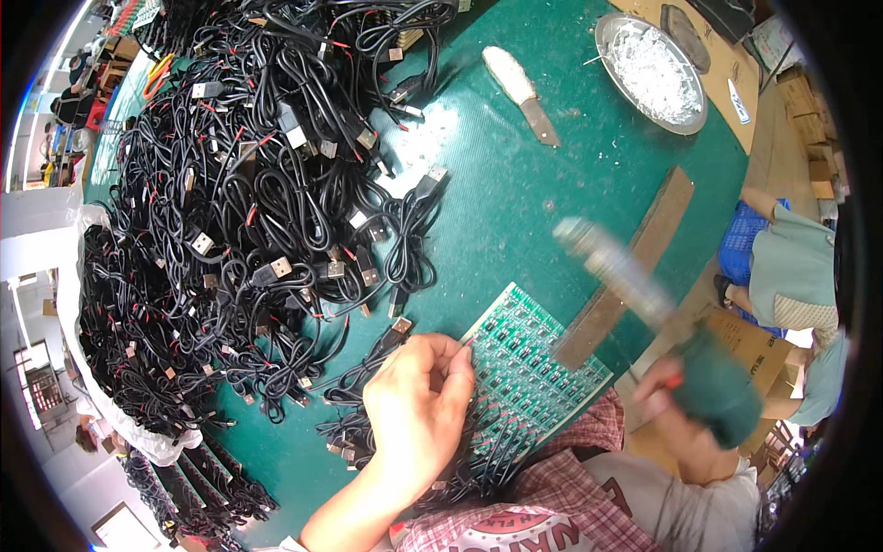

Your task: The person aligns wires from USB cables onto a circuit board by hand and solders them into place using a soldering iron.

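Note:
A green circuit board panel [529,354] with many small repeated sections lies on the table in front of me. My left hand [418,396] is closed, thumb and forefinger pinched at the panel's left edge. Black cables [497,451] with thin red wires run over its near part, beside my palm. To the right of the panel, my right hand [671,405] grips what looks like a green hot glue gun [717,386] with an orange trigger. A long translucent stick [621,271], smeared by motion, reaches from it over the table.
A big heap of black USB cables [276,184] covers the table's left side. A flat metal bar [635,258] touches the panel's right part. Farther back lie a wrapped-handled blade [520,92] and a metal dish [602,41] of white strands. Another person [796,267] is at the right.

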{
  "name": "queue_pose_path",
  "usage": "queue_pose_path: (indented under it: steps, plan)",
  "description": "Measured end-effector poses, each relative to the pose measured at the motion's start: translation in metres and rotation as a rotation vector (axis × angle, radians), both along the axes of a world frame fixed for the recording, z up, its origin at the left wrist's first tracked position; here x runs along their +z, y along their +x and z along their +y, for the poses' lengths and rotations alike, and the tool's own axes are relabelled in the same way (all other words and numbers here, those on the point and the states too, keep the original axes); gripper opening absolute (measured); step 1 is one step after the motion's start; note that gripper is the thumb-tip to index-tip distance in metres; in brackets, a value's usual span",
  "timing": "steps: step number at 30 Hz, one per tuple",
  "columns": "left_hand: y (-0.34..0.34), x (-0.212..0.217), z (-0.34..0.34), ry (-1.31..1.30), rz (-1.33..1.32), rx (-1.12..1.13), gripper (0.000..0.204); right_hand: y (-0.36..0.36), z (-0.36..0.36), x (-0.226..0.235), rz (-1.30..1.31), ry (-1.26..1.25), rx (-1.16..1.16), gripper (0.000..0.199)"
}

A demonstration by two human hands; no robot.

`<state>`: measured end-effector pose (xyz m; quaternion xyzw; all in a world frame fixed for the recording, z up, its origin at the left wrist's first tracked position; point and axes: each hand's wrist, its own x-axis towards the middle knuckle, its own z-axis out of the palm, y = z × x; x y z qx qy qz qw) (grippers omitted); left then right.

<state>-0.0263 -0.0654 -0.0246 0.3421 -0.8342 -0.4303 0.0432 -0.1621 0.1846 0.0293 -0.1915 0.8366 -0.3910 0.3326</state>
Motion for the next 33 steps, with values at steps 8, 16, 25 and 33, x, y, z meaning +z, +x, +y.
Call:
queue_pose_path:
  steps: [8,16,25,33]
  plan:
    - [0.001,-0.004,0.001,-0.023,-0.017,-0.007,0.009,-0.047,0.002,-0.029,0.170,-0.199,-0.479,0.038]
    - [0.001,-0.003,0.002,0.041,0.001,0.012,0.006,0.035,0.013,-0.037,0.157,-0.039,0.422,0.028]
    - [0.001,-0.003,0.001,0.029,0.016,-0.008,0.006,0.039,0.015,-0.041,0.061,-0.093,0.390,0.014]
    - [0.000,-0.002,0.001,0.012,0.018,-0.020,0.008,0.040,0.010,-0.034,-0.154,-0.067,0.216,0.010]
